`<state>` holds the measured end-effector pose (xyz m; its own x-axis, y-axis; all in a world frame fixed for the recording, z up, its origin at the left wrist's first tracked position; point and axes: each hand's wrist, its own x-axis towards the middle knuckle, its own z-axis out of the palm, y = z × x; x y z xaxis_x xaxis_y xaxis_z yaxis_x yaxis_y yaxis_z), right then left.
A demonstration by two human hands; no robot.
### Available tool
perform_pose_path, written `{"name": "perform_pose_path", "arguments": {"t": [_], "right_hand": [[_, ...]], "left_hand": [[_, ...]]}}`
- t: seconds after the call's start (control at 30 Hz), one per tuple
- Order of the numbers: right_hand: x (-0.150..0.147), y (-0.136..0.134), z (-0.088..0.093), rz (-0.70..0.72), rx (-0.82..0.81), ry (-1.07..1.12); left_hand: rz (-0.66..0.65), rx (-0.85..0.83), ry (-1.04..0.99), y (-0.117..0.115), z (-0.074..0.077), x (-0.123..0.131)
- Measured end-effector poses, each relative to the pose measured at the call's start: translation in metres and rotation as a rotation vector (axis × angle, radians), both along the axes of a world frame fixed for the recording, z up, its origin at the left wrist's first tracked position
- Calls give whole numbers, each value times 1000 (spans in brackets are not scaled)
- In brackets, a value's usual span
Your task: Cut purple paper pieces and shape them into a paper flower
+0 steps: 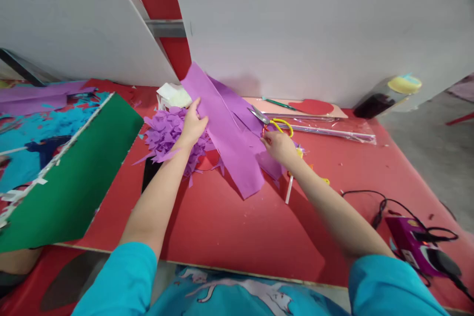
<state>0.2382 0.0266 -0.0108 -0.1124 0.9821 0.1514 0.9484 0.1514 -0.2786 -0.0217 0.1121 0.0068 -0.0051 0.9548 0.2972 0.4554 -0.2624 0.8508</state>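
Observation:
My left hand is closed on the left edge of a long purple paper strip, its thumb resting over the paper. The strip slants across the middle of the table, with another purple piece behind it. By the strip's right side, my right hand is closed at the handles of scissors. A yellow handle loop shows above its fingers, and the blades point up and left. Exactly how the fingers grip the handle is partly hidden. A heap of purple paper cuttings lies beside my left wrist.
A green board stands at left, with blue scraps beyond. Behind my right hand lie a green pen, a red paper shape and plastic-wrapped rods. A bottle and a corded purple box are at right.

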Motion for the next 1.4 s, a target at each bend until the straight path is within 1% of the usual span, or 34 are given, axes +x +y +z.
{"name": "perform_pose_path", "arguments": {"t": [0.03,0.13,0.23,0.27,0.3,0.33,0.37,0.4,0.5,0.57,0.67,0.77,0.87,1.03,1.13,1.2,1.27,1.4], "right_hand": [[-3,-11,-2,29,-12,14],[-17,-43,-12,108,-36,57],[-36,-73,-25,211,-23,92],[-42,-81,-29,278,-14,97],[-48,-89,-34,403,-9,86],[-53,-96,-39,495,-19,67],[-56,-101,-45,539,-34,46],[-59,-105,-51,549,-44,36],[-61,-111,-66,476,-35,57],[-58,-110,-71,405,23,96],[-55,-110,-70,295,159,143],[-55,-111,-65,180,286,160],[-55,-114,-62,118,349,184],[-54,-117,-63,225,338,290],[-55,-118,-65,253,330,329],[-56,-118,-66,265,321,342],[-56,-117,-67,253,315,355],[-57,-112,-70,154,266,377]], "left_hand": [[-12,-49,64,0,-8,2],[-47,-111,136,-1,-31,13],[-101,-163,212,-3,-44,26],[-121,-174,241,-4,-45,29],[-148,-179,273,-5,-45,31],[-173,-176,308,-7,-43,32],[-191,-171,346,-10,-39,31],[-206,-165,387,-15,-35,28],[-209,-161,512,-35,-24,11],[-189,-194,593,-54,-21,-2],[-125,-236,677,-80,-28,-14],[-55,-236,715,-95,-38,-14],[-18,-239,722,-97,-46,-12],[3,-246,667,-91,-53,-17],[24,-209,624,-89,-53,-20],[35,-187,605,-89,-50,-21],[50,-175,598,-89,-43,-21],[142,-141,626,-94,-22,-19]]}}
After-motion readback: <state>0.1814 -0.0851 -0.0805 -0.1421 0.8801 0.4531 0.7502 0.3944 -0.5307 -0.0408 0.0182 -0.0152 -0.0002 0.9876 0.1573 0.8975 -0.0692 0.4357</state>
